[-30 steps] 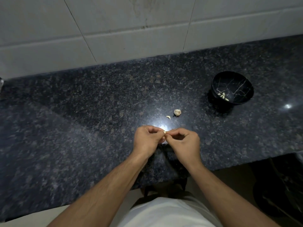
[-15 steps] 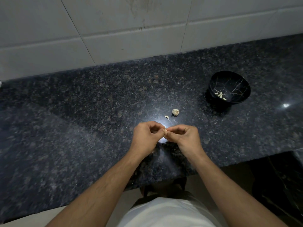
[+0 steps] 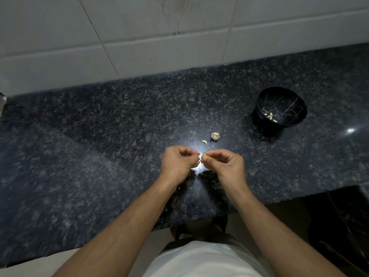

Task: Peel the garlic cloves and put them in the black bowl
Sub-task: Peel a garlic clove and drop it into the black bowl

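Note:
My left hand (image 3: 177,163) and my right hand (image 3: 225,166) meet fingertip to fingertip above the dark granite counter (image 3: 99,146), both pinching one small pale garlic clove (image 3: 202,156) between them. Most of the clove is hidden by the fingers. A black bowl (image 3: 281,97) with thin pale crack-like lines stands at the right, well beyond my right hand, and holds several peeled cloves (image 3: 270,116). A small garlic clump (image 3: 215,136) lies on the counter just beyond my hands, and a sliver of skin or clove (image 3: 204,142) lies beside it.
A white tiled wall (image 3: 159,37) rises behind the counter. The counter's front edge runs close under my wrists, with a dark opening below at the right (image 3: 339,226). A bright light reflection (image 3: 350,130) shines on the granite right of the bowl.
My hands have stayed together on the clove, with the fingers shifting slightly as they work at it. The view has shifted a little.

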